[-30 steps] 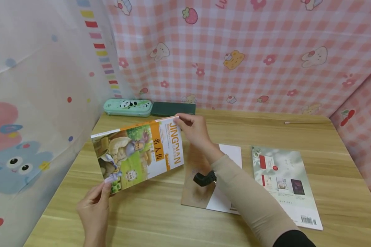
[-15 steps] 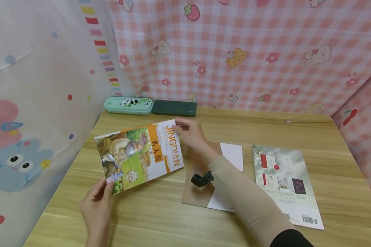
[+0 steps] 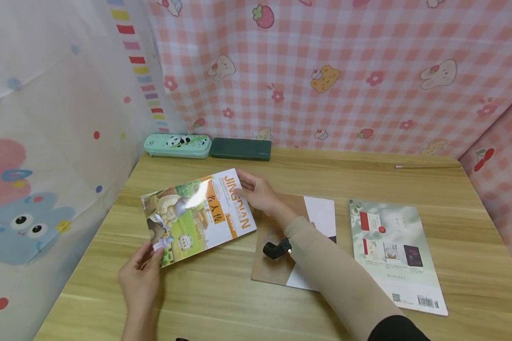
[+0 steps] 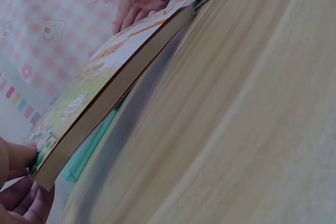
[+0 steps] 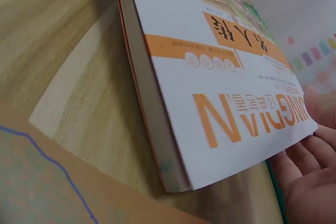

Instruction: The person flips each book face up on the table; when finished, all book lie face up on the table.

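Observation:
A paperback book (image 3: 200, 220) with an orange, white and green illustrated cover is held face up between both hands. At its near left corner, my left hand (image 3: 141, 277) pinches it, thumb on the cover and fingers below, as the left wrist view also shows. My right hand (image 3: 259, 194) grips the far right corner; in the right wrist view its fingers (image 5: 302, 161) lie under the book and the thumb on top. A gap with shadow shows between the book's near edge and the table (image 4: 226, 108) in the left wrist view.
Under my right forearm lies a brown and white booklet (image 3: 266, 272), partly hidden. Right of it is a pale green magazine (image 3: 392, 270). At the back stand a mint panda pencil case (image 3: 177, 147) and a dark green case (image 3: 241, 149). A pencil (image 3: 428, 166) lies back right.
Both hands have brought the book lower toward the table and flatter. The left hand has shifted a little right, and the right hand has come down slightly toward me.

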A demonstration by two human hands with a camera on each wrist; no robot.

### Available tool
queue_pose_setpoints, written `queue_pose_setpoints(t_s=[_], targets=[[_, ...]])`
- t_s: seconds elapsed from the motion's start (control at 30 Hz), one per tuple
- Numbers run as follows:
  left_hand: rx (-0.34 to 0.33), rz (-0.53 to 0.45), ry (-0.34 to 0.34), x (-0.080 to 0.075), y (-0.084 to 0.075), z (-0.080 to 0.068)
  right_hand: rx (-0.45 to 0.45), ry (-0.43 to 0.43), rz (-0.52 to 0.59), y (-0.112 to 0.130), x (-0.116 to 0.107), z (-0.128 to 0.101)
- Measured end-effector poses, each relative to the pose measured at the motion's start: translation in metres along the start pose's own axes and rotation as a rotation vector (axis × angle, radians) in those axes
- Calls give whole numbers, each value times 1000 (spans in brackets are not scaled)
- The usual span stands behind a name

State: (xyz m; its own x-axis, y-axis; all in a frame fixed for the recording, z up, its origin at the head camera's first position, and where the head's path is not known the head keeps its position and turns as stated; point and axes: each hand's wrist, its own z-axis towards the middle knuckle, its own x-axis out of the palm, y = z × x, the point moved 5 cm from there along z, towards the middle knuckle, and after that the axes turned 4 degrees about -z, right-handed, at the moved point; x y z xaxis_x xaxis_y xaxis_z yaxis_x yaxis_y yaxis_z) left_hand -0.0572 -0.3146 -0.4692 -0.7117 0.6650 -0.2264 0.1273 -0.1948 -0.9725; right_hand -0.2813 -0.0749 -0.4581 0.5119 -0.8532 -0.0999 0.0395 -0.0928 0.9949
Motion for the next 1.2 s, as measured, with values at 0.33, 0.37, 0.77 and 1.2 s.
queue_pose_setpoints(t_s=[0.33, 0.37, 0.77, 1.2], targets=[[-59, 100, 128, 16, 5, 5, 54, 96, -268, -18, 3, 4], [-47, 123, 143, 17, 5, 5, 62, 101, -294, -18, 4, 4], [9, 296, 204, 18, -2, 8, 38, 99, -397, -17, 1, -1], [108, 325, 266, 9, -9, 41, -81, 210, -500, -8, 7, -25]])
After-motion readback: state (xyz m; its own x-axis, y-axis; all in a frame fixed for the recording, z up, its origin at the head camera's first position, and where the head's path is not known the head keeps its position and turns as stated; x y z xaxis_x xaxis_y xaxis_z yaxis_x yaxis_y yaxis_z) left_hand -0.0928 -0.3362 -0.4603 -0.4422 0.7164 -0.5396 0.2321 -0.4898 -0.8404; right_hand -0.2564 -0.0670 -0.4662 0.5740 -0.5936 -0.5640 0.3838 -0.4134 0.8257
